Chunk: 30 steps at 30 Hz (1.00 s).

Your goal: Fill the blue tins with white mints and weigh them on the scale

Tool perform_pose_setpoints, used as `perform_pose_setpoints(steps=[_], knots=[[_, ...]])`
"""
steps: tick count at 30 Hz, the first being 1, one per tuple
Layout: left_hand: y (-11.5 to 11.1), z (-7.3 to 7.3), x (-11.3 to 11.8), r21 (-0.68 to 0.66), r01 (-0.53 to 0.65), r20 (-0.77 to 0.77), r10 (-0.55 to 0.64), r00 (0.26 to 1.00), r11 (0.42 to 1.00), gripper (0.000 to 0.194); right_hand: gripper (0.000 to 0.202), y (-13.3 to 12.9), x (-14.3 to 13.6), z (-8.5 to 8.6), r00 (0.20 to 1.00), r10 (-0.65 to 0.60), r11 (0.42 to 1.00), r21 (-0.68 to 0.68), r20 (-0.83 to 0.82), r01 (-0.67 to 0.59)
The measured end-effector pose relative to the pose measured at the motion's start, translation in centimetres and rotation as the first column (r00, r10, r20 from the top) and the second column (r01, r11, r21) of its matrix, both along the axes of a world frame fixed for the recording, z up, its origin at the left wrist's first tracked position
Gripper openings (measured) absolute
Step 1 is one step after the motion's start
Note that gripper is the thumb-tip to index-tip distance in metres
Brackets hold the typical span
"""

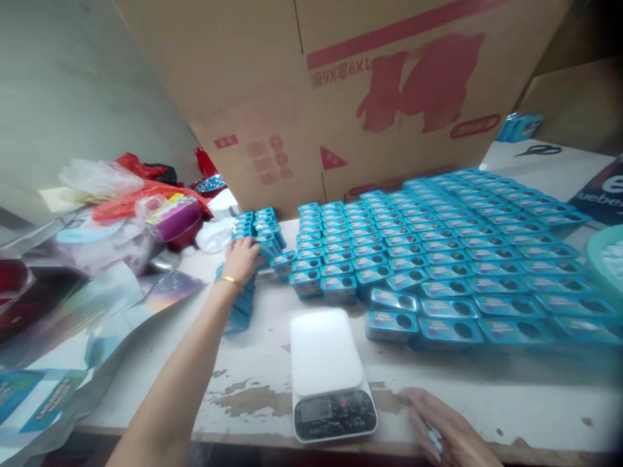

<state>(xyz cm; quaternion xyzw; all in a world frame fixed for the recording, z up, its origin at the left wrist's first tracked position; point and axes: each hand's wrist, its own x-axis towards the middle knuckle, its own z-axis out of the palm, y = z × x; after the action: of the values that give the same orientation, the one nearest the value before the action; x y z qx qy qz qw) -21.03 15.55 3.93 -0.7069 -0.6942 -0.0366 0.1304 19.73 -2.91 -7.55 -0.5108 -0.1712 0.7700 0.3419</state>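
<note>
Visibly, right fingers (419,403) hold a small pale piece (434,437), while left fingers (249,246), grip unclear, overlie glossy oblong boxes (267,241).

A pale wall (92,78) rises at left beyond a worn white table (270,353).

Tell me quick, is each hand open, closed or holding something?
Left hand: at the blue containers; grip can't be told.
Right hand: curled, holding a small pale item, too blurred to identify.

Soft, fairly even light; edges smear blurrily.
</note>
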Motion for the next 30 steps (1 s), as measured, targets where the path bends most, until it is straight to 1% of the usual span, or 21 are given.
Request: perform_pose_setpoints(steps=[2,4,5,6,7,8,10,12,13,15,17,19,20,22,23,24,25,26,27,28,30], knots=[[-1.8,2.6,0.4,0.059,0.038,-0.021,-0.037,0.999,0.998,0.019,0.036,0.1,0.1,0.3,0.997,-0.054,0.997,-0.060,-0.060,0.050],[-4.1,5.0,1.6,0.150,0.132,-0.031,-0.129,0.991,0.980,0.021,0.028,0.3,0.0,0.9,0.979,-0.152,0.979,-0.154,-0.137,0.131],[-5.3,5.9,2.6,0.172,0.187,-0.026,-0.185,0.982,0.967,0.020,0.023,0.4,-0.1,1.3,0.964,-0.202,0.966,-0.200,-0.172,0.166],[-6.5,6.5,3.8,0.167,0.234,-0.012,-0.235,0.972,0.958,0.019,0.019,0.4,-0.2,1.7,0.950,-0.242,0.952,-0.239,-0.198,0.192],[-7.6,6.7,5.3,0.133,0.269,0.007,-0.273,0.962,0.954,0.017,0.014,0.5,-0.4,2.1,0.940,-0.265,0.941,-0.269,-0.214,0.204],[-8.7,6.7,6.8,0.075,0.296,0.033,-0.299,0.954,0.952,0.016,0.011,0.4,-0.5,2.5,0.936,-0.273,0.935,-0.289,-0.224,0.203],[-10.7,6.0,10.1,-0.063,0.336,0.102,-0.328,0.939,0.940,0.013,0.011,0.0,-0.8,3.0,0.938,-0.247,0.939,-0.298,-0.244,0.170],[-12.1,4.5,12.9,-0.172,0.368,0.171,-0.340,0.925,0.914,0.013,0.014,-0.7,-0.9,3.2,0.943,-0.194,0.954,-0.278,-0.272,0.116],[-12.5,3.8,14.0,-0.206,0.381,0.196,-0.344,0.918,0.901,0.014,0.014,-1.0,-0.9,3.2,0.944,-0.166,0.962,-0.255,-0.286,0.093],[-12.8,2.5,15.5,-0.250,0.403,0.215,-0.355,0.910,0.881,0.018,0.015,-1.7,-0.8,2.9,0.948,-0.114,0.975,-0.214,-0.296,0.050],[-12.7,1.8,16.2,-0.271,0.428,0.213,-0.380,0.900,0.862,0.027,0.020,-2.2,-0.6,2.7,0.957,-0.069,0.982,-0.190,-0.282,0.015],[-12.6,1.7,16.1,-0.256,0.468,0.206,-0.425,0.881,0.846,0.040,0.026,-2.5,-0.4,2.6,0.966,-0.029,0.985,-0.171,-0.259,-0.016],[-12.6,1.9,15.9,-0.226,0.491,0.206,-0.452,0.868,0.841,0.045,0.029,-2.6,-0.2,2.6,0.969,-0.013,0.987,-0.157,-0.246,-0.026],[-13.2,2.3,15.0,-0.117,0.514,0.229,-0.480,0.847,0.850,0.045,0.033,-2.7,0.1,2.6,0.976,0.016,0.993,-0.111,-0.217,-0.040],[-13.6,2.5,14.3,-0.042,0.496,0.255,-0.471,0.845,0.867,0.041,0.034,-2.7,0.3,2.5,0.979,0.037,0.995,-0.087,-0.200,-0.055],[-14.2,2.5,13.6,0.036,0.451,0.290,-0.441,0.849,0.892,0.035,0.035,-2.8,0.4,2.4,0.982,0.059,0.995,-0.064,-0.179,-0.071],[-15.0,2.4,12.9,0.108,0.383,0.332,-0.396,0.856,0.918,0.031,0.035,-2.8,0.6,2.2,0.984,0.082,0.995,-0.041,-0.156,-0.089],[-15.8,1.9,12.0,0.165,0.297,0.375,-0.339,0.863,0.940,0.027,0.035,-2.9,0.7,2.0,0.985,0.107,0.994,-0.019,-0.133,-0.110],[-16.7,1.1,11.2,0.203,0.207,0.416,-0.276,0.867,0.957,0.024,0.034,-3.0,0.8,1.8,0.985,0.132,0.991,0.003,-0.109,-0.132],[-17.8,0.1,10.3,0.218,0.123,0.453,-0.212,0.866,0.968,0.023,0.034,-3.0,0.8,1.6,0.984,0.154,0.988,0.027,-0.086,-0.152],[-19.8,-2.9,8.8,0.187,-0.010,0.518,-0.090,0.851,0.982,0.024,0.035,-3.0,0.8,1.3,0.982,0.183,0.981,0.068,-0.039,-0.180]])
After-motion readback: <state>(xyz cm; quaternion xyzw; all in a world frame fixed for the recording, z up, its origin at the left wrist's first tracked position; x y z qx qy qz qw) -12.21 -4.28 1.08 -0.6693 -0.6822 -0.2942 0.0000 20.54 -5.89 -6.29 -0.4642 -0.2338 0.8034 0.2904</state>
